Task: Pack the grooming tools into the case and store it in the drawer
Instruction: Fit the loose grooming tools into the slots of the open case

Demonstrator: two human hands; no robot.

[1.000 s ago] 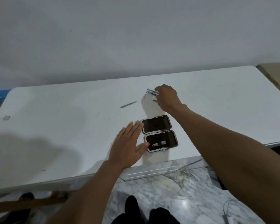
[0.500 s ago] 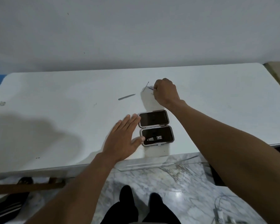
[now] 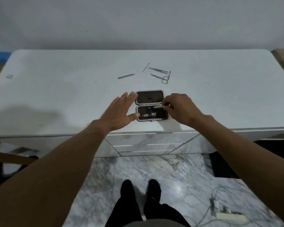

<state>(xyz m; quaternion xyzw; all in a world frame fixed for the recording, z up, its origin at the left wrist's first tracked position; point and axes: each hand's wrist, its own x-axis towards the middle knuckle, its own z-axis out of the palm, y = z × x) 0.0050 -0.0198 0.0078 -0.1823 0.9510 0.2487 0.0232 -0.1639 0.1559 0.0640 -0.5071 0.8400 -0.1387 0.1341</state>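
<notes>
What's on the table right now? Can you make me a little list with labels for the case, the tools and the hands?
case: open, lying flat on the white table
inside case: one small metal tool in the near half
left hand: flat, fingers spread, at the case's left edge
right hand: pinches a second small tool over the case
loose tools: file, thin pick, tweezers, scissors, beyond the case
</notes>
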